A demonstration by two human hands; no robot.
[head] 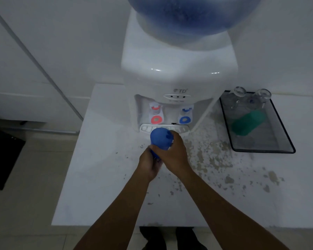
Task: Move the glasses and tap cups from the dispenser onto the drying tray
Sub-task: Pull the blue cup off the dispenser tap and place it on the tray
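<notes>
A blue cup (pixel 159 138) is held in front of the white water dispenser (pixel 177 76), just before its drip grate (pixel 163 128). My right hand (pixel 173 152) wraps the cup's upper part from the right. My left hand (pixel 151 164) grips its lower end from below. The dispenser shows a red tap (pixel 156 114) on the left and a blue tap (pixel 185 114) on the right. The drying tray (pixel 278 123), dark-rimmed, lies to the right on the counter and holds two upturned clear glasses (pixel 239 98) (pixel 262 98) at its far end.
A green object (pixel 248 121) lies inside the tray. The white counter (pixel 101 159) has worn, flaking patches to the right of my hands. A large blue water bottle (pixel 188 17) tops the dispenser. A white cabinet (pixel 25 78) stands to the left.
</notes>
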